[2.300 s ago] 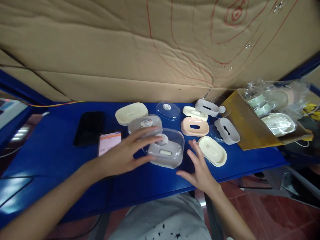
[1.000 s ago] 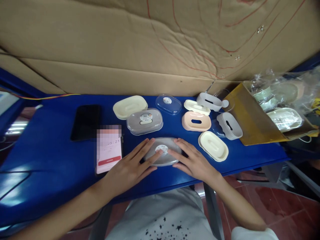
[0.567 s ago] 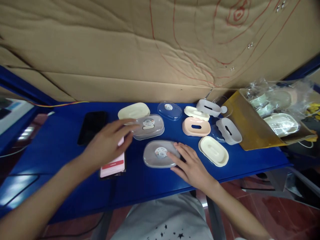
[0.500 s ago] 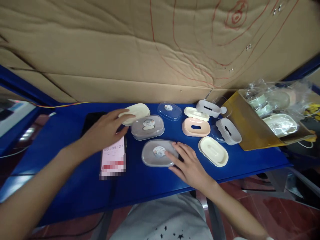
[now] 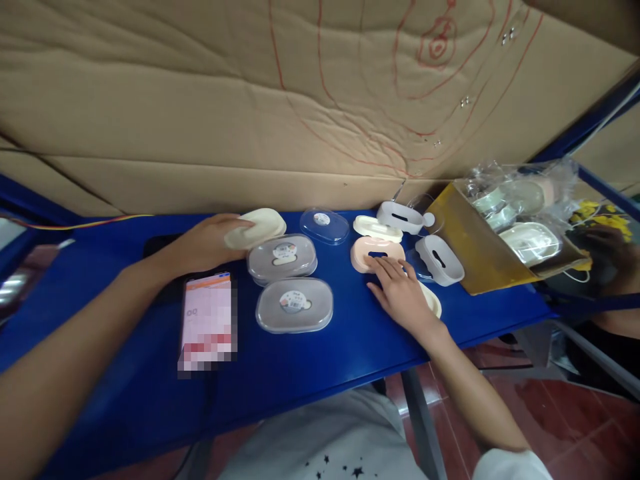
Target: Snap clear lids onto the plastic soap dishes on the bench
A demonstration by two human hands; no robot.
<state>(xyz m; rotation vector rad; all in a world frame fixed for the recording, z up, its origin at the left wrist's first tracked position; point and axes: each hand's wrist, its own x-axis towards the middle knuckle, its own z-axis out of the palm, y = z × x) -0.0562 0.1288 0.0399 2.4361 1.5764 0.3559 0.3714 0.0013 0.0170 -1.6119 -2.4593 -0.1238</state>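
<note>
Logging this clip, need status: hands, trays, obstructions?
Left hand on leftmost cream tray. Right hand spread over peach slotted tray, contact unclear. Phone near left arm, possible snag.

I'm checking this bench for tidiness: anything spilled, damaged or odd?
No spill or damage stands out among the dishes. Square blocks hide part of the phone, which looks odd. Plastic bags bulge above the box's rim, so it looks overfull.

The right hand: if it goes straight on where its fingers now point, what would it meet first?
Probably the peach dish: in the head view, the fingertips of the right hand overlap its near edge, though whether they touch it or hover just above is unclear.
</note>
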